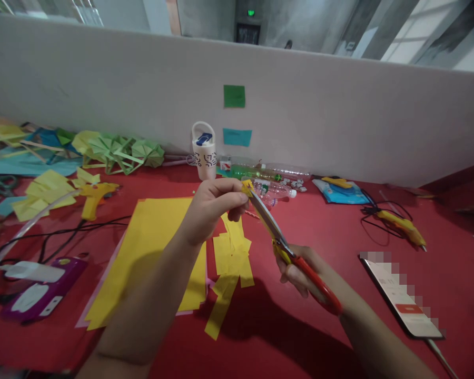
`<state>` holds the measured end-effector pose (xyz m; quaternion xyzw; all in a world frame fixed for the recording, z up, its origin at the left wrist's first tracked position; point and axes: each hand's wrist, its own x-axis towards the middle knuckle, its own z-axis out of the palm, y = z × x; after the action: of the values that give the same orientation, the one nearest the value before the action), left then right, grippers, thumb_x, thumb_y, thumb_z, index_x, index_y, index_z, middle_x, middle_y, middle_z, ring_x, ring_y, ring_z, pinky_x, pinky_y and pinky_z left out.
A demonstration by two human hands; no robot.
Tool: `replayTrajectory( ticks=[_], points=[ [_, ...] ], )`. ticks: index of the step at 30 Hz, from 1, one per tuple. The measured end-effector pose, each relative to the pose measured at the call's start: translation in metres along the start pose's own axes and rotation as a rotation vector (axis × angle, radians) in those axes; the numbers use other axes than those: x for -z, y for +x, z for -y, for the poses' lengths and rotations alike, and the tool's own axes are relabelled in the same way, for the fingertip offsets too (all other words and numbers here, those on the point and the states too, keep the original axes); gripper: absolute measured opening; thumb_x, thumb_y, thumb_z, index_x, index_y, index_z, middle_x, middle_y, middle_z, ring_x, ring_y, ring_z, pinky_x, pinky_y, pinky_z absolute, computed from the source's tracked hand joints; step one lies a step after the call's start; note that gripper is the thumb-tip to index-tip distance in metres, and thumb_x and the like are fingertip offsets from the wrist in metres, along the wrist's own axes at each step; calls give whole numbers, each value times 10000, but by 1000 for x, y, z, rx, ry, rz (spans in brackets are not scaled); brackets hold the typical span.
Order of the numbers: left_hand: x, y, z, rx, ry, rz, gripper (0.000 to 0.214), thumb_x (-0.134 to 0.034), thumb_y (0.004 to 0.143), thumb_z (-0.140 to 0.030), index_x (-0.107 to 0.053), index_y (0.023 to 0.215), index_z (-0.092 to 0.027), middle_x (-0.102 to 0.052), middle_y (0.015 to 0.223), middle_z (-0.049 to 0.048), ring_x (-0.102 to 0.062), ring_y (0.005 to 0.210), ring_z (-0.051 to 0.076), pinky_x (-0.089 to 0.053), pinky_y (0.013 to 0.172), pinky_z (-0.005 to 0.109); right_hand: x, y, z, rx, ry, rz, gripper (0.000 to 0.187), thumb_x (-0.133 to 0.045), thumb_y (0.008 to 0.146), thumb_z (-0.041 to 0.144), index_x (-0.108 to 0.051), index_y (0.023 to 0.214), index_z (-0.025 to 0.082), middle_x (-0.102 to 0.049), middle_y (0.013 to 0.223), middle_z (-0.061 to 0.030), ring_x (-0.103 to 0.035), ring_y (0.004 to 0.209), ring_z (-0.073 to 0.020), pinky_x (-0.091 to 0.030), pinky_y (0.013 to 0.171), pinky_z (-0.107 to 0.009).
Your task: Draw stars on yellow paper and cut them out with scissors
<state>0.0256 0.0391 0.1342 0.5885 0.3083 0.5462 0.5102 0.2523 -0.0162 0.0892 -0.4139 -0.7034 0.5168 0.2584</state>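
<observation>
My left hand (212, 208) is raised above the red table (339, 231), fingers pinched on a small yellow paper piece (247, 187). My right hand (300, 271) grips red-and-yellow scissors (296, 258) by the handles, and the blade tips meet that paper piece. Below the hands lie several cut yellow paper strips (231, 258). A large yellow paper sheet (150, 247) lies on the table under my left forearm.
A white cup with a handle (204, 152) and plastic bottles (268, 173) stand by the grey partition. Yellow glue guns lie at left (92, 197) and right (403, 226). A phone (403, 297) lies at right, a purple device (39, 295) at left. Folded green paper shapes (118, 150) sit at back left.
</observation>
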Motion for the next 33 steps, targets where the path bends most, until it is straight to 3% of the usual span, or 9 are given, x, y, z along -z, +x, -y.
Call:
replayTrajectory(
  ticks=[4,8,19,33],
  points=[
    [0,1,-1,-4,-9,6,176,-644,721,-202,-607,549,-193,-534,498,-36,-477,461,77,-380,453,224,0,0,-2,5,18,8,496,-535,874,676,-417,683,233,-386,533,73,-343,455,-92,-402,506,-266],
    [1,1,-1,-3,-6,12,173,-644,720,-193,-608,550,-190,-536,501,-37,-481,462,74,-378,451,217,0,1,-4,-17,18,4,544,-537,854,722,-410,668,227,-422,573,49,-375,475,-95,-354,439,-239],
    [2,2,-8,27,66,14,184,-626,680,-219,-579,503,-198,-520,494,-24,-469,455,86,-373,434,234,3,4,-17,-115,13,13,342,-600,872,413,-411,660,223,-463,574,43,-387,450,-84,-305,391,-208],
    [4,1,-6,24,57,25,198,-630,700,-199,-596,505,-196,-528,479,-23,-479,454,85,-345,439,233,3,3,-15,-112,5,28,339,-595,855,432,-410,658,226,-450,576,42,-375,446,-79,-264,383,-209]
  ],
)
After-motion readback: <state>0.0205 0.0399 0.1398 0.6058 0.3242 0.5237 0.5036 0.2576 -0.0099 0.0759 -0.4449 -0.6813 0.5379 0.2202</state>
